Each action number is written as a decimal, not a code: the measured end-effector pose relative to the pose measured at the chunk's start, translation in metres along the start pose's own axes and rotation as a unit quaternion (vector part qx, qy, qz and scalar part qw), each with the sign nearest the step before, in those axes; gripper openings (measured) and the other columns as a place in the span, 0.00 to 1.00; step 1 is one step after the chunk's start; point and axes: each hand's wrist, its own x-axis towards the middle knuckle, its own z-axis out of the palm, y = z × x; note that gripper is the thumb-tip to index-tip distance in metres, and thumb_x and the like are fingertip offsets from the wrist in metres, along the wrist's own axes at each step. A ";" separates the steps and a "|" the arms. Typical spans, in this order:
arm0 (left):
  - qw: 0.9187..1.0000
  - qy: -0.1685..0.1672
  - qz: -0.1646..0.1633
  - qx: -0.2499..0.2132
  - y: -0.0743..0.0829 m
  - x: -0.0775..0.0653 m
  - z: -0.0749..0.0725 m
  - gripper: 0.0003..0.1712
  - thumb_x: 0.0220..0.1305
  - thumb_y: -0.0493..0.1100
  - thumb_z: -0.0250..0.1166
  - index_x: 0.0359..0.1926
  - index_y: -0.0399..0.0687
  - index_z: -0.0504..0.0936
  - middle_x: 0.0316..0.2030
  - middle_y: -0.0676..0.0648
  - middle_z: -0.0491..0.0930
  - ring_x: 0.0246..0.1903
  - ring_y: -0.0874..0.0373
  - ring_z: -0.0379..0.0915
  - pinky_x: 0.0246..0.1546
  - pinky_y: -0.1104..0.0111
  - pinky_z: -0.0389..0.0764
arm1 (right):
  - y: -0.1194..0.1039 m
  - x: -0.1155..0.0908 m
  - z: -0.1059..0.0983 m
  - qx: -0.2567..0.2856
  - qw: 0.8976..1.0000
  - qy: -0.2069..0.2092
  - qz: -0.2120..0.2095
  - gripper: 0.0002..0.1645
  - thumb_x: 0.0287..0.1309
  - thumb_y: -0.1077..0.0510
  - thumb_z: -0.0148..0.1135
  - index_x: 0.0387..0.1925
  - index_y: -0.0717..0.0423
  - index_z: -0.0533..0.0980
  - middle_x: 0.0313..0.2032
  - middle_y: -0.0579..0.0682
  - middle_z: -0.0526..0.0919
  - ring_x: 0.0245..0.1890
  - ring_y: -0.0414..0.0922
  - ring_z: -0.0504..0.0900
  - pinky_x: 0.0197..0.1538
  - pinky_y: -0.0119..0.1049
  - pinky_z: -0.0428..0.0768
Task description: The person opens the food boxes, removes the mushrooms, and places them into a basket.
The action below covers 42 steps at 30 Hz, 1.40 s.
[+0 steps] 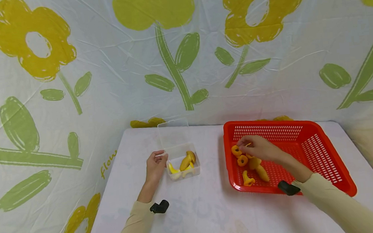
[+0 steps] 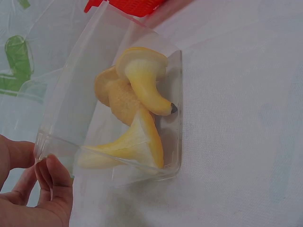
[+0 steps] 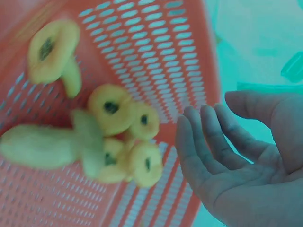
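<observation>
At the rim of a small clear plastic box (image 1: 198,163), my left hand (image 1: 155,166) pinches the near-left corner between thumb and fingers. Inside lie a brown toy mushroom (image 1: 187,163) and two yellow-and-white ones, a flared one (image 2: 137,144) and a capped one (image 2: 144,75). My right hand (image 1: 263,149) hovers over the left part of a red plastic basket (image 1: 291,148), fingers loosely bent and nothing in them. Below it are several orange funnel-shaped mushrooms (image 1: 242,160), a large tan one (image 1: 261,173) and a separate orange one (image 1: 248,179) toward the front.
The box's clear lid (image 1: 174,134) stands raised at its back. Both containers sit on a white-covered table (image 1: 210,209), the basket to the right. A flower-printed cloth (image 1: 129,62) hangs behind and to the left.
</observation>
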 end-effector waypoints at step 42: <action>1.000 0.004 0.004 0.001 -0.001 -0.002 0.000 0.17 0.71 0.38 0.65 0.57 0.32 0.79 0.36 0.43 0.80 0.28 0.60 0.72 0.29 0.77 0.78 | -0.080 0.096 0.119 0.092 0.993 -0.068 -0.036 0.12 0.71 0.61 0.60 0.52 0.62 0.78 0.46 0.54 0.82 0.46 0.49 0.80 0.55 0.39 0.83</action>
